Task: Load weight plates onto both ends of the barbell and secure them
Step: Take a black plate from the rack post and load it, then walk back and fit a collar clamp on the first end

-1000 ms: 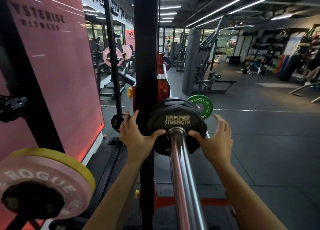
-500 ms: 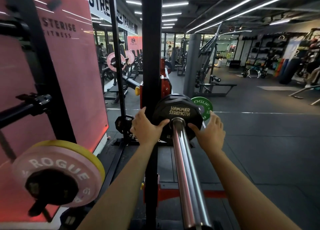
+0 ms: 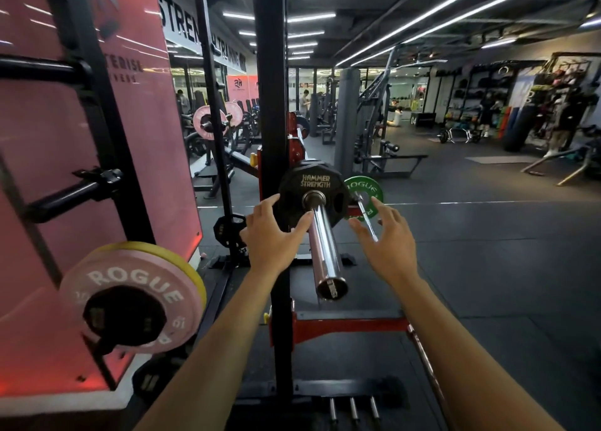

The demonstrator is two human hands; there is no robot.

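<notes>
A black Hammer Strength plate [image 3: 292,190] sits far up the chrome barbell sleeve [image 3: 325,248], which points toward me with its end cap showing. My left hand [image 3: 271,235] hovers just left of the sleeve, fingers spread, thumb tip close to the chrome. To the right of the sleeve my right hand [image 3: 387,238] is open too and touches nothing. A green Rogue plate [image 3: 366,188] shows behind the black plate, on another bar farther back.
The black rack upright [image 3: 271,105] stands just left of the sleeve. A pink Rogue plate [image 3: 130,297] with a yellow one behind hangs on a storage peg at lower left. A red crossbar [image 3: 351,325] lies below. Open rubber floor stretches right.
Both hands have come off the black plate and drawn back toward me, fingers spread. The plate stays far up the sleeve, and the sleeve's end has come into view.
</notes>
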